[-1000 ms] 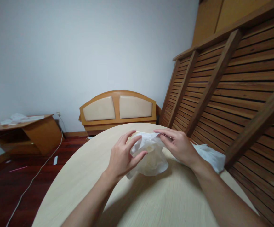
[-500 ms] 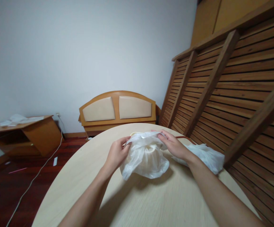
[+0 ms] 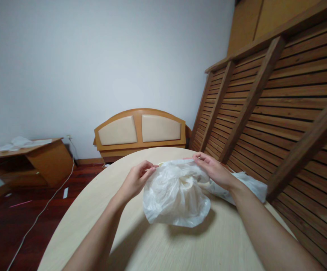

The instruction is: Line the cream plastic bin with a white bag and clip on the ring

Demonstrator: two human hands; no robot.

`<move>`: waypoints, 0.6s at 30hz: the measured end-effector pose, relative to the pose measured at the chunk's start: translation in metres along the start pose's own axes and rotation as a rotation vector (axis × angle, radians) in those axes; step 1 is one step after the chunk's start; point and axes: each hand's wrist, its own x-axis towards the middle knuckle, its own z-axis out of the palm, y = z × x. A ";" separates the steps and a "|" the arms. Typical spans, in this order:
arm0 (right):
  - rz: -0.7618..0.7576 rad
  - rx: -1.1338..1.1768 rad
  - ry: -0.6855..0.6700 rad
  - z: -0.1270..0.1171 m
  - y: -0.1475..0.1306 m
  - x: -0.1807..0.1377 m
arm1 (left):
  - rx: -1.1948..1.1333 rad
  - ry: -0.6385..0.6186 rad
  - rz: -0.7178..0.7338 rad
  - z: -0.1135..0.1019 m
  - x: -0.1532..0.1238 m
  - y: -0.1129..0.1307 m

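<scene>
A thin, translucent white plastic bag point(image 3: 174, 195), crumpled and gathered near its middle, spreads over the round table point(image 3: 197, 248) in front of me. Something pale and rounded shows faintly under it; what it is I cannot make out. My left hand point(image 3: 139, 177) pinches the bag's upper left edge between thumb and fingers. At the far right corner, my right hand point(image 3: 212, 169) grips the same edge, which is drawn taut between the two hands. A bit of pale yellow rim shows behind the bag close to my left fingertips.
Beyond my right wrist another white plastic bag point(image 3: 252, 186) lies near the table's right edge. A slatted wooden frame point(image 3: 253, 105) leans along that side. Behind the table stands a headboard point(image 3: 139, 130). To the left are a low cabinet point(image 3: 49, 162) and a cable point(image 3: 43, 210) on the floor.
Both hands have moved apart, left hand leftward and right hand rightward. The bag between them is spread wider and reaches closer to me.
</scene>
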 end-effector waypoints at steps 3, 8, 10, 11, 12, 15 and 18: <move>-0.004 -0.019 0.034 0.003 0.009 0.006 | -0.014 0.003 -0.021 0.004 0.001 -0.005; -0.025 -0.123 0.052 0.004 0.019 0.011 | 0.002 0.046 -0.013 0.007 0.001 -0.005; -0.059 -0.162 0.056 0.002 0.017 0.010 | 0.039 0.053 -0.017 0.007 0.001 -0.005; -0.066 -0.167 0.059 0.001 0.016 0.010 | 0.069 0.068 -0.018 0.007 0.002 -0.005; -0.062 -0.156 0.063 0.000 0.015 0.009 | 0.099 0.089 -0.020 0.007 0.002 -0.005; 0.001 -0.066 0.055 -0.001 0.015 0.009 | 0.113 0.154 -0.051 0.008 0.004 -0.006; 0.046 0.020 0.035 0.002 0.018 0.010 | 0.044 0.200 -0.154 0.010 0.006 -0.010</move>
